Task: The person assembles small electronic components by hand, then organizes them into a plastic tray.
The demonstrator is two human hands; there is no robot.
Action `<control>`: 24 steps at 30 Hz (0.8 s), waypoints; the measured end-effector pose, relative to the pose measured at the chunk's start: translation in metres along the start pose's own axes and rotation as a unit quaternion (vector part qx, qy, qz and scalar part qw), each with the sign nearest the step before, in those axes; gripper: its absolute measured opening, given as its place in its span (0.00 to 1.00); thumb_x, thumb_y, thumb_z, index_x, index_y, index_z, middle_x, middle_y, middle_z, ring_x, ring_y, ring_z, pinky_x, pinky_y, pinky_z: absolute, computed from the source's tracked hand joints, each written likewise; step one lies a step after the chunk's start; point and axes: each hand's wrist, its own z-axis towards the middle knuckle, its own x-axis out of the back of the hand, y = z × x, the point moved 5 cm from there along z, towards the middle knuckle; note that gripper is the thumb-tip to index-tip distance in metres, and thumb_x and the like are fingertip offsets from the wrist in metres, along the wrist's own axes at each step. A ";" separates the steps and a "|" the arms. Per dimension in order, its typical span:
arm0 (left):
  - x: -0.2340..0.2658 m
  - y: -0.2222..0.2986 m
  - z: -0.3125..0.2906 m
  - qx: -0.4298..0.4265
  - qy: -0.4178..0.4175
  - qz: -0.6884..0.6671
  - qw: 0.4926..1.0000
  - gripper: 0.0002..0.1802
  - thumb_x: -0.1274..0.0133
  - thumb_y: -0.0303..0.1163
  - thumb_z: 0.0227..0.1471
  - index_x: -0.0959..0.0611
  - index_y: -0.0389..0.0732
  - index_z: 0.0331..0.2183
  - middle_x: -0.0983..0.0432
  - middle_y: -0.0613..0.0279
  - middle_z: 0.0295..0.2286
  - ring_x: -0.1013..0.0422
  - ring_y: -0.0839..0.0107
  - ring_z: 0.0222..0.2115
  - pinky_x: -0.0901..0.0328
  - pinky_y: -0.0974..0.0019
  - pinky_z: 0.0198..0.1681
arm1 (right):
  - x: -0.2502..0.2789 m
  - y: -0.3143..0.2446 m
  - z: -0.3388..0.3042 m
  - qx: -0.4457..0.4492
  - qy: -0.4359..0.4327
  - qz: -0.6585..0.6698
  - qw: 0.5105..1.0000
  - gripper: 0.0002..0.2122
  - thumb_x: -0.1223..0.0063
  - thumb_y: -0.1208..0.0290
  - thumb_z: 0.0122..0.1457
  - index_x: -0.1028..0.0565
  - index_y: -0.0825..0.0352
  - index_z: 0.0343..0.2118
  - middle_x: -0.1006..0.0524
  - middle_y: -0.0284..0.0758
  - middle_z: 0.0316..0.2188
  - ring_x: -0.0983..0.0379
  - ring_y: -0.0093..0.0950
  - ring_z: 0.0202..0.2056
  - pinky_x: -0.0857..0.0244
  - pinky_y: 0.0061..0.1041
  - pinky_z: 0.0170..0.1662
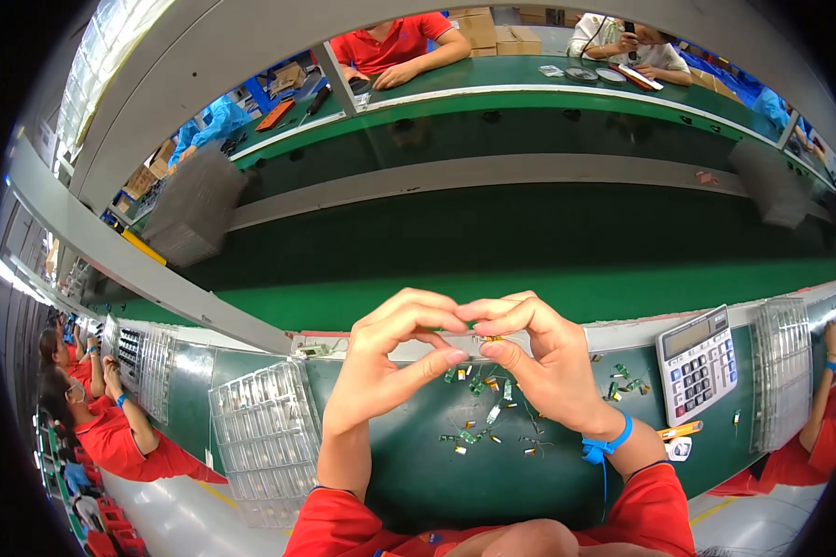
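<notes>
My right hand [553,371] is closed in a pinch. Between its thumb and fingers shows a small yellow-tipped electronic part [490,338], like those on the little circuit boards below; the fingers partly cover it. My left hand [381,362] is raised beside it, fingers curved, with a gap between thumb and forefinger. Its fingertips come close to the right hand's, and I make out nothing in its grip. Under both hands, small green circuit boards [469,434] with thin wires lie scattered on the green worktable [409,464]. A second cluster of boards [625,385] lies right of my right hand.
A clear plastic compartment tray [265,427] stands left, another tray [780,371] far right. A calculator [697,362] and yellow-handled tool [681,430] lie at right. Ahead runs a green conveyor belt [529,232] under a grey frame [195,288]. Co-workers sit opposite and at both sides.
</notes>
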 end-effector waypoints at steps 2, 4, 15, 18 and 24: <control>-0.005 0.001 -0.001 -0.019 -0.014 0.035 0.999 0.15 0.37 0.18 0.42 0.18 0.35 0.37 0.24 0.54 0.38 0.26 0.69 0.38 0.26 0.70 0.35 | 0.001 0.000 -0.002 -0.009 0.013 0.034 0.999 0.05 0.44 0.81 0.56 0.24 0.70 0.36 0.24 0.43 0.46 0.30 0.31 0.50 0.36 0.32 0.54; -0.010 0.004 -0.001 -0.029 -0.008 0.036 0.999 0.16 0.37 0.18 0.42 0.18 0.35 0.37 0.24 0.54 0.38 0.26 0.69 0.37 0.26 0.70 0.35 | 0.001 -0.001 -0.001 0.006 0.003 0.020 1.000 0.06 0.43 0.81 0.56 0.24 0.70 0.37 0.25 0.43 0.47 0.31 0.32 0.51 0.36 0.32 0.54; -0.004 0.003 -0.008 0.022 -0.029 -0.056 0.998 0.10 0.39 0.17 0.45 0.19 0.29 0.34 0.23 0.52 0.34 0.25 0.68 0.34 0.27 0.68 0.38 | 0.004 -0.010 0.004 0.012 -0.012 -0.037 0.999 0.26 0.33 0.74 0.47 0.28 0.69 0.51 0.29 0.41 0.54 0.33 0.29 0.51 0.38 0.27 0.52; -0.003 0.002 -0.007 0.051 -0.048 -0.089 0.994 0.09 0.40 0.18 0.46 0.19 0.29 0.34 0.23 0.52 0.33 0.25 0.68 0.33 0.27 0.68 0.37 | 0.011 -0.027 0.006 0.137 0.032 -0.183 0.973 0.26 0.31 0.70 0.45 0.26 0.67 0.49 0.28 0.39 0.52 0.32 0.32 0.48 0.37 0.28 0.50; -0.001 0.008 -0.007 0.032 -0.044 -0.023 0.998 0.08 0.40 0.18 0.46 0.18 0.31 0.33 0.23 0.54 0.32 0.25 0.70 0.32 0.29 0.70 0.35 | 0.006 -0.040 0.005 0.195 -0.012 -0.302 0.933 0.21 0.32 0.64 0.47 0.25 0.66 0.43 0.24 0.40 0.44 0.30 0.34 0.44 0.34 0.29 0.45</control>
